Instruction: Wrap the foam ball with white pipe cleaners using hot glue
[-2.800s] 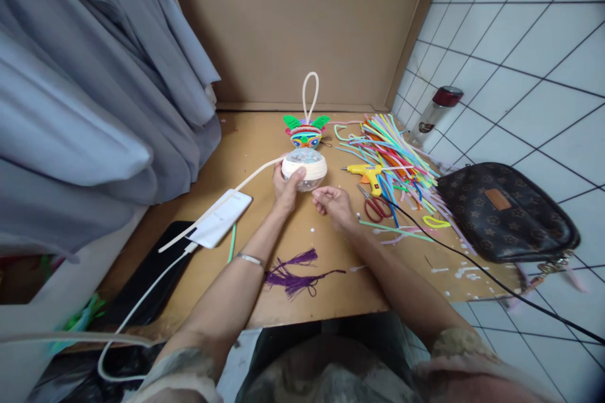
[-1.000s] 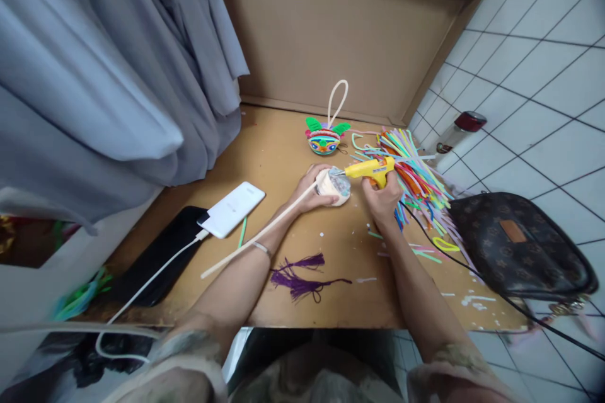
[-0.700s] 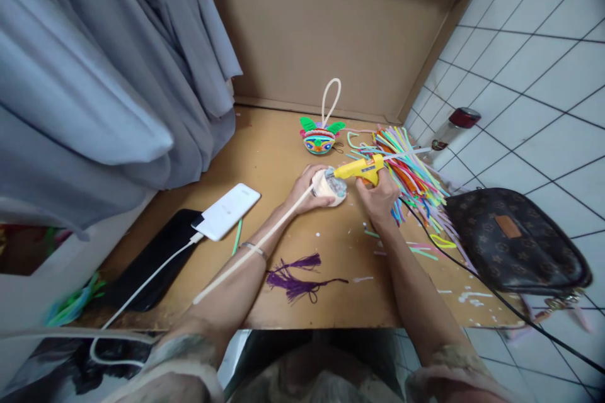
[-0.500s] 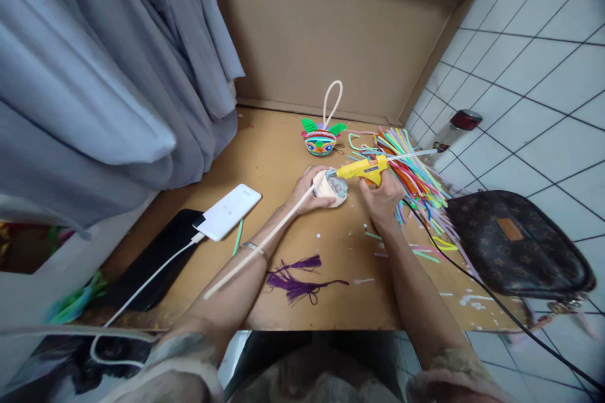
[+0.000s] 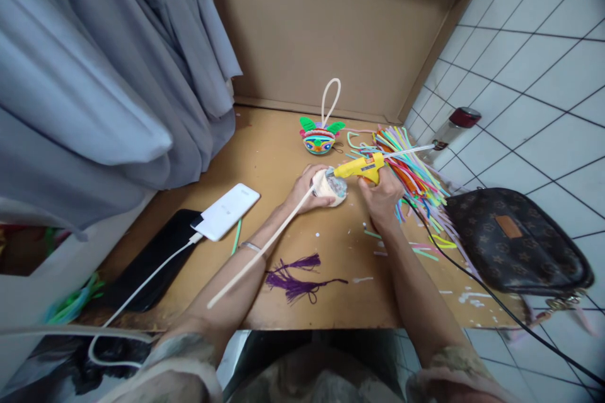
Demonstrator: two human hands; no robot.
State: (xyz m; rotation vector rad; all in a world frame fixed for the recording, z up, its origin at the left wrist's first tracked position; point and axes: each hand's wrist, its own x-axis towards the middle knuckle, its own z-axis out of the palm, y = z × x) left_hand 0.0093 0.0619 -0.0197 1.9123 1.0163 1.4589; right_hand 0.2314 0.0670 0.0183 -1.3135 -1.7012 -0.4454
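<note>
My left hand point(image 5: 309, 191) is closed round a small cream-wrapped ball point(image 5: 326, 187) with a clear, bluish patch on its right side. From the ball a long cream pipe cleaner point(image 5: 265, 244) runs back over my left forearm. In my right hand point(image 5: 382, 194) is a yellow hot glue gun point(image 5: 362, 167), its nozzle at the ball's upper edge and a clear glue stick point(image 5: 409, 151) out of its back. Behind the ball stands a colourful animal-head ornament point(image 5: 319, 140) with green ears and a cream loop point(image 5: 331, 101).
Bundled coloured pipe cleaners point(image 5: 411, 167) lie right of the glue gun, near a brown patterned bag point(image 5: 520, 242) and a red-capped jar point(image 5: 456, 126). Purple tassels point(image 5: 297, 280) lie in front. A white power bank point(image 5: 227, 211) with a cable sits left, over a black object point(image 5: 155, 264). Cardboard point(image 5: 321, 31) stands behind.
The free end of the cream pipe cleaner has dipped slightly over my left forearm. Both hands, the ball and the glue gun hold nearly the same places; the whole view has shifted a little.
</note>
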